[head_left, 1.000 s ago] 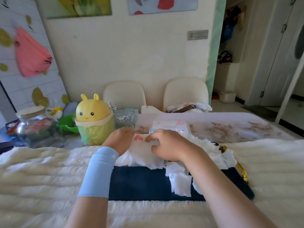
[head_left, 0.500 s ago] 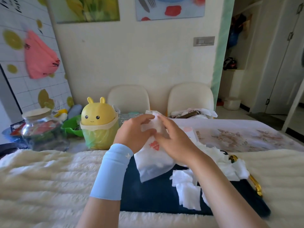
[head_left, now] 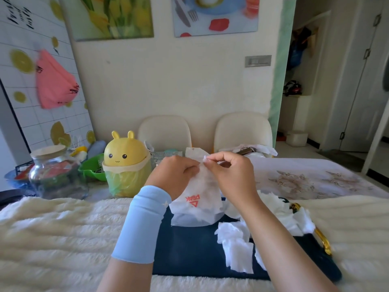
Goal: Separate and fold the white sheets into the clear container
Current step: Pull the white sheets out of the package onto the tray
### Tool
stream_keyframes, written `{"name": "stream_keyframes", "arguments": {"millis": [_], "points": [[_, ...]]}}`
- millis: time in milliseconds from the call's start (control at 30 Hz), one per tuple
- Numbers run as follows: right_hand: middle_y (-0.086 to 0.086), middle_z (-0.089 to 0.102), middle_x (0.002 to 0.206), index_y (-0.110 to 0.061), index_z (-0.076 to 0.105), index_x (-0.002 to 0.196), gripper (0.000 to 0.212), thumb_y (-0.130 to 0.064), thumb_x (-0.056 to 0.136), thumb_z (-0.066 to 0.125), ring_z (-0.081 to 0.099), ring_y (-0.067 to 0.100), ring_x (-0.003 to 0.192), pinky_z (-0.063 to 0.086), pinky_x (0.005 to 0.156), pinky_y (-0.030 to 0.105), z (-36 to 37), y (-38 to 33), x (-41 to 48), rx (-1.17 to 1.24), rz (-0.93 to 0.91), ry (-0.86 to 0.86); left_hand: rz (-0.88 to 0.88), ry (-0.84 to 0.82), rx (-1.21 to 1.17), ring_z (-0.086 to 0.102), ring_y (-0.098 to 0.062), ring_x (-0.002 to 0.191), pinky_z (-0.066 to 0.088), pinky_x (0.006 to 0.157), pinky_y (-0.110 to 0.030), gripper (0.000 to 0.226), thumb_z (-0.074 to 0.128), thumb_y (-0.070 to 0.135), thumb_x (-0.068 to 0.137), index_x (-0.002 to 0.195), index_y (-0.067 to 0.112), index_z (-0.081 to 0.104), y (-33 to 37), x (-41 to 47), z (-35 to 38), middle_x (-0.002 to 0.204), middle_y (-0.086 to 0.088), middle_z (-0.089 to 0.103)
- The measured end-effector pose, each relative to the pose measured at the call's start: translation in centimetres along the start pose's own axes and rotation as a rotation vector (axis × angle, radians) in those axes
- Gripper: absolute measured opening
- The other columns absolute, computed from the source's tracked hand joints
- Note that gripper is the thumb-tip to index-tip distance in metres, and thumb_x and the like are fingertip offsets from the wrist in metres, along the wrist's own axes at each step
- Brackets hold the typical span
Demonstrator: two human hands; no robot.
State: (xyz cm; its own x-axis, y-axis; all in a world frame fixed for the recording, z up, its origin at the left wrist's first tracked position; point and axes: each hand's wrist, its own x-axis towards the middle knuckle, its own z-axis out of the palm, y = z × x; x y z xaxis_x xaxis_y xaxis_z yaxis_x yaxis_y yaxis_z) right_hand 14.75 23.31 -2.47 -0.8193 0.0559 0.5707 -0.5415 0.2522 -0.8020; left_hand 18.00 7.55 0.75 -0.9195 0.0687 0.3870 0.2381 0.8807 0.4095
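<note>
White sheet (head_left: 204,158) (pinched by right hand (head_left: 231,175)) pokes from the printed pouch (head_left: 197,192) gripped by left hand (head_left: 176,175).

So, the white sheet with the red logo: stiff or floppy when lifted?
Likely floppy: the sheet hangs limp below the left hand and right hand. Probably very light: a pinch alone carries it. May tear easily, judging by ragged pieces on the tray.

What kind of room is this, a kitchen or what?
Most likely a home dining area: two cream chairs stand behind a patterned table, and a wall picture shows a fork and knife.
</note>
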Motion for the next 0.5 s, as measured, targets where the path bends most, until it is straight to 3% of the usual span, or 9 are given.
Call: {"name": "stream_keyframes", "arguments": {"millis": [100, 167, 333, 433, 500], "points": [[-0.02, 0.068, 0.099, -0.035, 0.067, 0.113, 0.035, -0.03, 0.082, 0.082, 0.062, -0.002, 0.084, 0.046, 0.071, 0.01, -0.21, -0.08, 0.07, -0.05, 0.026, -0.152, -0.032, 0.162, -0.02, 0.067, -0.016, 0.086, 0.053, 0.082, -0.03, 0.014, 0.065, 0.029, 0.092, 0.093, 0.026, 0.079, 0.18, 0.19, 0.27, 0.091, 0.006, 0.075], [-0.02, 0.065, 0.102, -0.037, 0.061, 0.114, 0.046, -0.031, 0.076, 0.087, 0.061, -0.001, 0.083, 0.044, 0.069, 0.008, -0.34, -0.16, 0.06, -0.08, 0.05, -0.168, -0.037, 0.215, -0.056, 0.067, -0.015, 0.083, 0.054, 0.081, -0.031, 0.007, 0.072, 0.03, 0.087, 0.087, 0.026, 0.078, 0.09, 0.24, 0.48, 0.086, 0.007, 0.075], [-0.018, 0.064, 0.099, -0.032, 0.061, 0.101, 0.039, -0.031, 0.073, 0.088, 0.061, 0.0, 0.076, 0.041, 0.065, 0.006, -0.36, -0.48, -0.03, -0.089, 0.074, -0.131, 0.02, 0.261, 0.051, 0.062, -0.021, 0.082, 0.048, 0.069, -0.033, 0.019, 0.06, 0.037, 0.095, 0.09, 0.022, 0.07, -0.46, 0.06, 0.57, 0.084, 0.004, 0.068], [-0.019, 0.068, 0.089, -0.03, 0.073, 0.094, 0.018, -0.03, 0.079, 0.084, 0.058, -0.009, 0.068, 0.04, 0.063, 0.005, -0.53, -0.53, -0.02, -0.106, 0.089, -0.15, 0.046, 0.195, 0.212, 0.063, -0.029, 0.094, 0.047, 0.073, -0.035, 0.028, 0.044, 0.035, 0.103, 0.106, 0.022, 0.068, -0.32, 0.12, 0.54, 0.1, -0.003, 0.07], [-0.02, 0.07, 0.088, -0.032, 0.076, 0.095, 0.017, -0.027, 0.081, 0.083, 0.058, -0.013, 0.07, 0.04, 0.065, 0.004, -0.43, -0.43, -0.08, -0.101, 0.085, -0.136, 0.047, 0.16, 0.268, 0.062, -0.028, 0.099, 0.045, 0.075, -0.034, 0.028, 0.039, 0.032, 0.105, 0.114, 0.023, 0.064, -0.03, 0.15, 0.71, 0.107, -0.002, 0.07]]}}
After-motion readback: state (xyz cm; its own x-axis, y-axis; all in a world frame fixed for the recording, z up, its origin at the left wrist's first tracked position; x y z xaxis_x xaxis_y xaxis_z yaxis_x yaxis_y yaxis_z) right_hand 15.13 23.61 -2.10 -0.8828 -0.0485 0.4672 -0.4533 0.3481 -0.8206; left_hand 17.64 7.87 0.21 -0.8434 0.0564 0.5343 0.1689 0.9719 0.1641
